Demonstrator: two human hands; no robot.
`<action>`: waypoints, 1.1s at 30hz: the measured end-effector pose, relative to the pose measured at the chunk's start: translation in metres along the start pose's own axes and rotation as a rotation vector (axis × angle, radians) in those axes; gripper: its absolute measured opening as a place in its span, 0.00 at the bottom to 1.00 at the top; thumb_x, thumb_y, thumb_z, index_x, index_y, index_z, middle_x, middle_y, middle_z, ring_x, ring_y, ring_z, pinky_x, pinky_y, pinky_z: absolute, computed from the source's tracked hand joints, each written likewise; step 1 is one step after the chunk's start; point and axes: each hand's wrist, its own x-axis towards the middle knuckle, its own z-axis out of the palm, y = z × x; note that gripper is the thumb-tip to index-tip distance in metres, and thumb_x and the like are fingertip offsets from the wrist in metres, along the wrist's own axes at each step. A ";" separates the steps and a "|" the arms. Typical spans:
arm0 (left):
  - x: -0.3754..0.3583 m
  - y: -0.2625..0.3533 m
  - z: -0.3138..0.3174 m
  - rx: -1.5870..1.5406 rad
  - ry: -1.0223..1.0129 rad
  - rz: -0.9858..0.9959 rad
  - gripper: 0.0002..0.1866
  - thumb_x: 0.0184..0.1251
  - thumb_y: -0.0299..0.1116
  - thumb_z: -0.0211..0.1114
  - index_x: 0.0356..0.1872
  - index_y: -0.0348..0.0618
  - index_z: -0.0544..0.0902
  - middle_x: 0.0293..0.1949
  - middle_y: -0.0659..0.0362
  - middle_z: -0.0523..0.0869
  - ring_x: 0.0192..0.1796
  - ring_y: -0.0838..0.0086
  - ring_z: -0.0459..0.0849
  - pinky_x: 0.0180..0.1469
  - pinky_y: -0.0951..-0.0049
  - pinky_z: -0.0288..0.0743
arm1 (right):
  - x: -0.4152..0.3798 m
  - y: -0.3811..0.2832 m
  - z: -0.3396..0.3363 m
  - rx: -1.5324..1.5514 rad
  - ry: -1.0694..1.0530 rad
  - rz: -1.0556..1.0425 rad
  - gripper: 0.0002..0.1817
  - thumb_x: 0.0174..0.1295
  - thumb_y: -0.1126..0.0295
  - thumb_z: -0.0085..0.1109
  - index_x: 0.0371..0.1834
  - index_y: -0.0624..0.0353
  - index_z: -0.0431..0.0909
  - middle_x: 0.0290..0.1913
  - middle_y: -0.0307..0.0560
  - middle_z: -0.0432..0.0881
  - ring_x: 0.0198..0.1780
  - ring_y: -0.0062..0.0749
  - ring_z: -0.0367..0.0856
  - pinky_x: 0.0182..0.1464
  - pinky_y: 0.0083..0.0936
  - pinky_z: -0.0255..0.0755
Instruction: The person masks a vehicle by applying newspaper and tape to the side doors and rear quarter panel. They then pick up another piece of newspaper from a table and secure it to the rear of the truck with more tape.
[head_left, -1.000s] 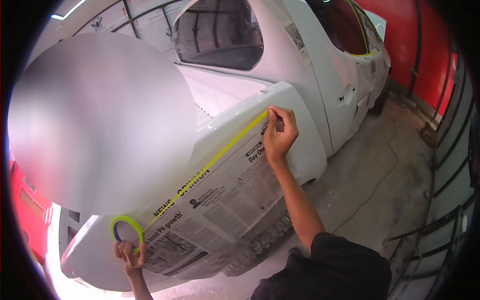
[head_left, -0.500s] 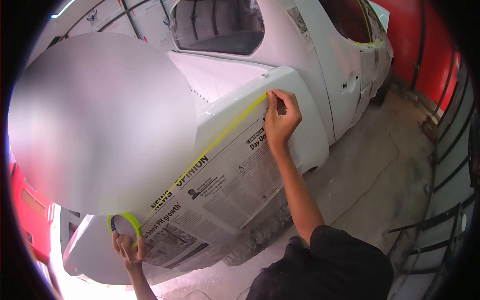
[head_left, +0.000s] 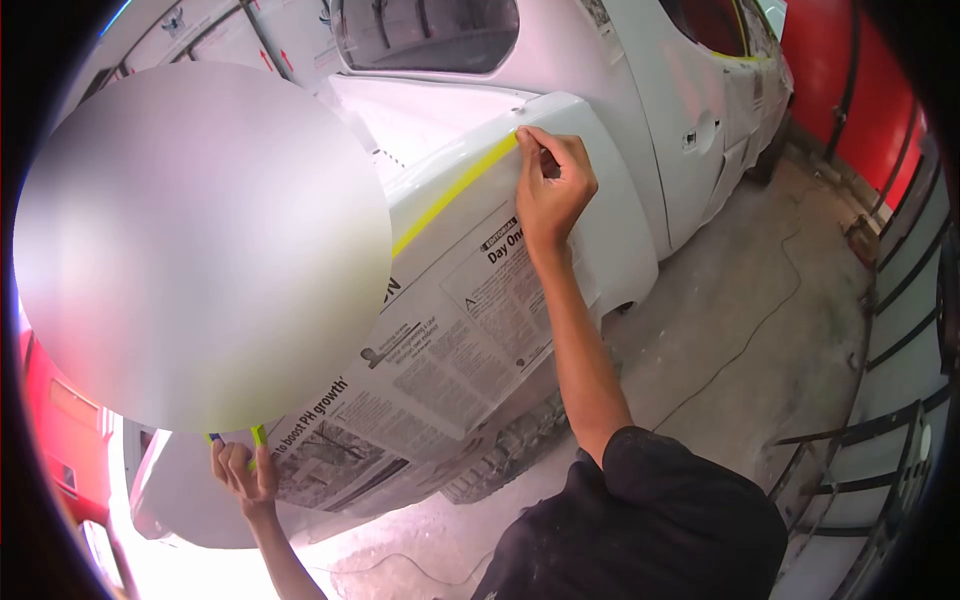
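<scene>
My right hand [head_left: 556,190] is closed in a pinch on the far end of a yellow masking tape strip [head_left: 455,194], at the upper side of a white pickup bed [head_left: 562,118]. The strip runs taut, down and left, until a blurred round patch hides it. My left hand [head_left: 244,470] is wrapped round the yellow tape roll [head_left: 259,437] at the lower left; the patch covers the top of the roll. Below the strip, a newspaper sheet [head_left: 440,345] covers the bed side.
The cab's rear window [head_left: 425,35] and door [head_left: 690,140] stand beyond the bed. A rear tire [head_left: 505,460] shows under the newspaper. A thin cable [head_left: 735,350] crosses the floor. Dark metal frames [head_left: 850,490] line the right side, with a red wall [head_left: 830,90] behind.
Both hands have shifted upward in view with the tape. The strip now shows broader, nearer the bed's top edge. More of the roll is hidden by the blurred patch.
</scene>
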 end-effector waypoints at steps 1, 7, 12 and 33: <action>0.000 0.001 0.000 0.009 0.000 0.000 0.30 0.68 0.19 0.70 0.70 0.50 0.74 0.44 0.51 0.80 0.44 0.56 0.83 0.67 0.39 0.76 | -0.001 0.001 0.001 0.016 0.018 -0.009 0.02 0.67 0.76 0.73 0.41 0.62 0.90 0.32 0.41 0.84 0.31 0.30 0.80 0.35 0.26 0.75; -0.003 0.003 -0.001 0.002 0.015 -0.003 0.33 0.64 0.16 0.68 0.70 0.51 0.74 0.43 0.52 0.80 0.44 0.56 0.83 0.68 0.39 0.74 | -0.005 0.005 -0.002 -0.005 0.050 -0.062 0.02 0.68 0.76 0.72 0.42 0.60 0.89 0.34 0.41 0.86 0.31 0.31 0.81 0.33 0.25 0.75; 0.003 0.003 -0.006 0.027 0.031 0.025 0.25 0.71 0.17 0.64 0.66 0.46 0.75 0.40 0.52 0.80 0.42 0.57 0.84 0.69 0.39 0.75 | -0.008 -0.001 -0.006 -0.065 0.112 -0.128 0.02 0.68 0.77 0.72 0.41 0.59 0.89 0.36 0.41 0.87 0.33 0.31 0.83 0.34 0.26 0.77; -0.002 0.010 -0.022 0.088 -0.019 -0.020 0.34 0.63 0.14 0.67 0.71 0.47 0.74 0.43 0.54 0.79 0.44 0.59 0.83 0.68 0.42 0.75 | -0.014 -0.009 -0.012 0.005 0.098 -0.183 0.06 0.65 0.82 0.72 0.44 0.63 0.89 0.47 0.47 0.78 0.36 0.32 0.82 0.38 0.26 0.80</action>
